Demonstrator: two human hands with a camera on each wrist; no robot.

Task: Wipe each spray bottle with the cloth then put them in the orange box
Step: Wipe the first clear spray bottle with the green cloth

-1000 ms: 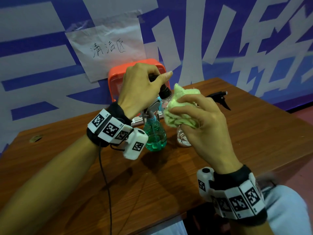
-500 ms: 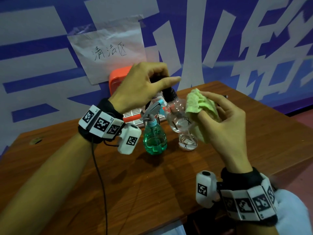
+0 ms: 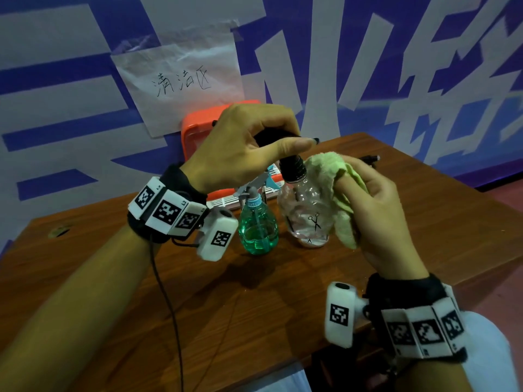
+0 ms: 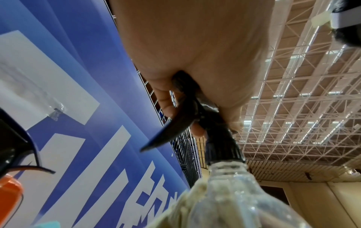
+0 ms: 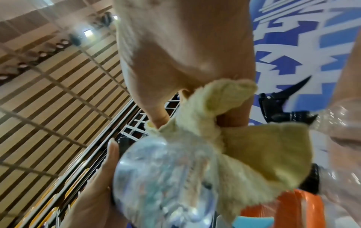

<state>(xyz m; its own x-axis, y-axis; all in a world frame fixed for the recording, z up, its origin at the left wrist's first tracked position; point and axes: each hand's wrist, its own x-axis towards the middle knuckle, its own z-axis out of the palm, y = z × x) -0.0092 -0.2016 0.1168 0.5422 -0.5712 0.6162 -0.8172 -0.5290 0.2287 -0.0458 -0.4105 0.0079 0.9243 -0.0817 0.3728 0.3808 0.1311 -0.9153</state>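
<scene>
My left hand (image 3: 283, 140) grips the black spray head (image 4: 195, 111) of a clear spray bottle (image 3: 305, 210) and holds it upright just above the table. My right hand (image 3: 348, 179) holds a pale green cloth (image 3: 336, 190) and presses it against the bottle's right side. In the right wrist view the cloth (image 5: 254, 146) wraps part of the clear bottle (image 5: 166, 177). A teal spray bottle (image 3: 257, 227) stands on the table just left of it. The orange box (image 3: 195, 131) stands at the back against the wall, partly hidden by my left hand.
Another bottle's black trigger head (image 3: 370, 159) shows behind my right hand; the right wrist view shows that black trigger head (image 5: 283, 106) on a clear body. The brown wooden table (image 3: 254, 306) has bare room in front. A paper sign (image 3: 181, 83) hangs on the blue-white wall.
My right hand has slid the cloth from the bottle's upper front round to its right side. My left hand has kept its grip on the spray head.
</scene>
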